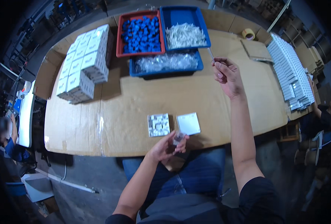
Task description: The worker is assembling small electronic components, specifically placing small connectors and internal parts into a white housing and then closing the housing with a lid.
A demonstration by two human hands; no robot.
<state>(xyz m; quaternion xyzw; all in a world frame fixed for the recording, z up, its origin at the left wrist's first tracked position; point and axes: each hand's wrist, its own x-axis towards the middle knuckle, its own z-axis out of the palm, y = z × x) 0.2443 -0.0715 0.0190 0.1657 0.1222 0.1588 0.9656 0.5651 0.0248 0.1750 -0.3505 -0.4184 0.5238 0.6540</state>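
Note:
Near the table's front edge, my left hand (162,149) is closed around a small clear plastic piece (179,138), perhaps a little bag; its exact kind is hard to make out. My right hand (228,77) is raised at the right of the trays, pinching a thin white stick (211,55) that points up and away. Just beyond my left hand lies an open square white box (158,125) with a grey-and-white patterned inside. Beside it, to the right, is a flat white square lid (188,123), its corner close to my left fingers.
At the back stand a red tray (118,39) of blue parts, a blue tray (180,15) of white sticks, and a lower blue tray (165,73) of clear plastic pieces. Stacked white boxes (81,63) stand left; pale stacks (290,71) and a tape roll (248,34) right. People work at both sides.

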